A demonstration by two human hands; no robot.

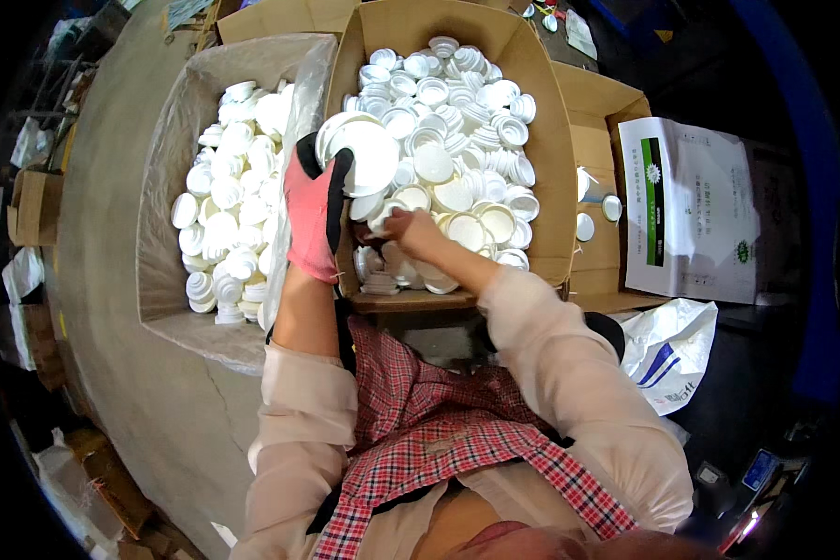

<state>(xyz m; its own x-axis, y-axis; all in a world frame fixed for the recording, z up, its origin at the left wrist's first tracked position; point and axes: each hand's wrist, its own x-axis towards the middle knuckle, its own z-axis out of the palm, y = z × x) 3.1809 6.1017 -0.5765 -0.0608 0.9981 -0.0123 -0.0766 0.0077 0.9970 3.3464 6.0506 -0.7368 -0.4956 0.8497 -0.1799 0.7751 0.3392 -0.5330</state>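
Observation:
My left hand [314, 210], in a pink and black glove, is closed on several white round plastic lids [370, 157] over the left side of a cardboard box [549, 121]. A heap of similar white lids [436, 161], several with stepped rims, fills that box. My right hand [418, 233] is bare and reaches into the near part of the heap. Its fingers are pinched on the edge of a white lid [385, 217], just below the held lids. The fingertips are partly hidden among the lids.
Left of the box stands another box lined with clear plastic [166, 149], holding more white lids [222, 191]. At the right are an open carton [592, 271] with a few lids, a white printed carton [691, 201] and a white plastic bag [670, 350].

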